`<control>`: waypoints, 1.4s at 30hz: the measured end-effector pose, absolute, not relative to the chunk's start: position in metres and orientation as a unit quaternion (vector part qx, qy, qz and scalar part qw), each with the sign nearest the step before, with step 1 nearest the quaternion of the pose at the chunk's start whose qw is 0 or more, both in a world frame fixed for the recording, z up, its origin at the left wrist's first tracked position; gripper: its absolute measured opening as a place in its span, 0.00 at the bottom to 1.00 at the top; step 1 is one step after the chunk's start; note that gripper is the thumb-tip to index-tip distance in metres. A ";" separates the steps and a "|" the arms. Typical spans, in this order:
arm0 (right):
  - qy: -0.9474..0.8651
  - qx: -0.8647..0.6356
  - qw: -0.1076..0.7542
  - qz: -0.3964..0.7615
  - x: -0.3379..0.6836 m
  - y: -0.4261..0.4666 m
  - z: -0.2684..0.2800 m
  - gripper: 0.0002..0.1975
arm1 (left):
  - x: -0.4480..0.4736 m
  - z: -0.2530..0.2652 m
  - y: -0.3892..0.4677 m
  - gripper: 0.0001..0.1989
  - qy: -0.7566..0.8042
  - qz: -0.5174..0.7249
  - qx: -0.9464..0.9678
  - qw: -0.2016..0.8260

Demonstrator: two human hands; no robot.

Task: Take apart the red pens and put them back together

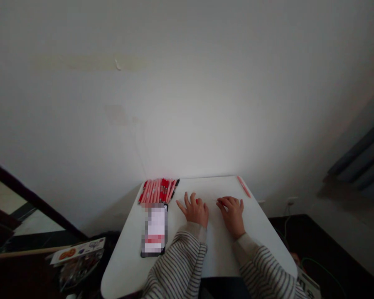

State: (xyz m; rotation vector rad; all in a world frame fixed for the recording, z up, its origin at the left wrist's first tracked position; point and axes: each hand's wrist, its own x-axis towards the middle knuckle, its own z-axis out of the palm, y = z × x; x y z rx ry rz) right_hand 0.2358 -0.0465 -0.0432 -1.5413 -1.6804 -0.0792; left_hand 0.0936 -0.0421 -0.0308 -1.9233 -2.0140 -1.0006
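Observation:
Over the middle of the white table [216,245], my left hand [197,212] has its outer fingers spread. Its thumb and forefinger are closed at a small red piece [197,200], mostly covered by the fingers. My right hand [233,214] is a short way to the right, thumb and fingertips pinched together. Something thin and pale seems to stick out at those fingertips, too small to name. A row of pink, red and black pens [158,191] lies at the back left. One pink pen [244,187] lies alone at the back right corner.
Left of my left hand lies a phone [156,228], its screen blurred out. The wall [187,104] stands right behind the table's back edge. Below on the left are a sheet with printed pictures [77,251] and plastic bags. A cable runs along the floor on the right.

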 end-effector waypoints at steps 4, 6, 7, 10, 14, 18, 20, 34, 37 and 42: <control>-0.669 -0.617 0.414 -0.029 0.236 -0.046 -0.045 0.18 | 0.094 -0.031 -0.038 0.06 -0.690 -0.318 -0.645 0.079; -0.670 -0.617 0.412 -0.028 0.236 -0.046 -0.045 0.18 | 0.094 -0.032 -0.038 0.07 -0.692 -0.312 -0.646 0.075; -0.670 -0.618 0.411 -0.028 0.236 -0.046 -0.046 0.18 | 0.094 -0.032 -0.038 0.07 -0.693 -0.310 -0.647 0.075; -0.666 -0.622 0.411 -0.032 0.236 -0.046 -0.045 0.18 | 0.094 -0.033 -0.038 0.08 -0.692 -0.305 -0.650 0.077; -0.665 -0.623 0.409 -0.039 0.235 -0.047 -0.043 0.17 | 0.093 -0.032 -0.038 0.08 -0.693 -0.296 -0.653 0.079; -0.668 -0.622 0.406 -0.039 0.235 -0.048 -0.041 0.17 | 0.093 -0.031 -0.039 0.09 -0.696 -0.297 -0.650 0.071; -0.664 -0.627 0.406 -0.038 0.234 -0.048 -0.041 0.17 | 0.093 -0.031 -0.039 0.09 -0.698 -0.297 -0.648 0.068; -0.669 -0.627 0.397 -0.028 0.239 -0.045 -0.043 0.17 | 0.088 -0.032 -0.044 0.07 -0.677 -0.320 -0.659 0.066; -0.683 -0.621 0.382 -0.040 0.242 -0.043 -0.043 0.16 | 0.087 -0.033 -0.046 0.05 -0.661 -0.327 -0.674 0.050; -0.707 -0.613 0.349 -0.049 0.251 -0.039 -0.044 0.16 | 0.085 -0.034 -0.049 0.06 -0.638 -0.336 -0.692 0.013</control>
